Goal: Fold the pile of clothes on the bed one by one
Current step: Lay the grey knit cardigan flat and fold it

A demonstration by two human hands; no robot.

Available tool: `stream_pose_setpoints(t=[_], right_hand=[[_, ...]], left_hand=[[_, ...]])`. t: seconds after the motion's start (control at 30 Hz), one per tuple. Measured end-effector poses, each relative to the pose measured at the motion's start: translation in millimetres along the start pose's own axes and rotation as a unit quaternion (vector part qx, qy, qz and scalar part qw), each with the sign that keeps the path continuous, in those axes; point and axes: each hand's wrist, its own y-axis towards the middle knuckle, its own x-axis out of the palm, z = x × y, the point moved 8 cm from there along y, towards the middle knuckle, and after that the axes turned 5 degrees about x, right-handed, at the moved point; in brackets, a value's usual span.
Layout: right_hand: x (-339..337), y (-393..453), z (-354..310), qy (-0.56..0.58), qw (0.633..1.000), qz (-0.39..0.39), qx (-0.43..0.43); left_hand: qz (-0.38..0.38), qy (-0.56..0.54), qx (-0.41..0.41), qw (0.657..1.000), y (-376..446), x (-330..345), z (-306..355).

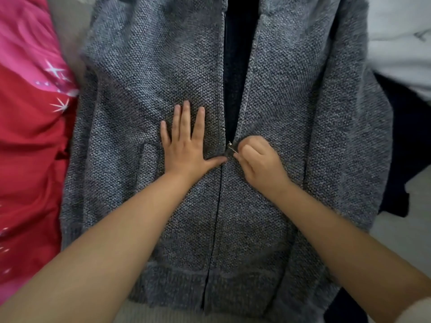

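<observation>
We have a grey knitted zip-up jacket (144, 94) spread face-up on the bed, its hem toward us and its collar end running out of view at the top. Our left hand (184, 145) lies flat on the left front panel, fingers straight and spread, thumb reaching to the zip line and pinning the cloth there. Our right hand (258, 159) is curled, its grip pinching the small metal zip pull (231, 146) between thumb and forefinger; below that point the zip looks closed, above it the two panels part over a dark lining (238, 54). We judge the knit to be thick, soft and fairly heavy for a garment: it will drape and sag rather than hold a crease, and its coarse texture should keep it from sliding on the bedding. It stretches, so we would brace the fabric close beside the slider while drawing it, as the flat hand does now. For folding, we would take it by the shoulders or side seams, not by the loose open front edges, which would distort. To our left, a red and pink cloth (30, 136) with white star marks lies just beside the jacket; to the right we see white bedding (401, 43) and a dark garment (403, 136).
</observation>
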Motion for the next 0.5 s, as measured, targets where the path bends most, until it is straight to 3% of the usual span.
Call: stream_pose_setpoints(t=[0.5], right_hand=[[-29, 68, 16, -0.097, 0.99, 0.095, 0.022]], left_hand=[[-0.042, 0.001, -0.005, 0.999, 2, 8, 0]])
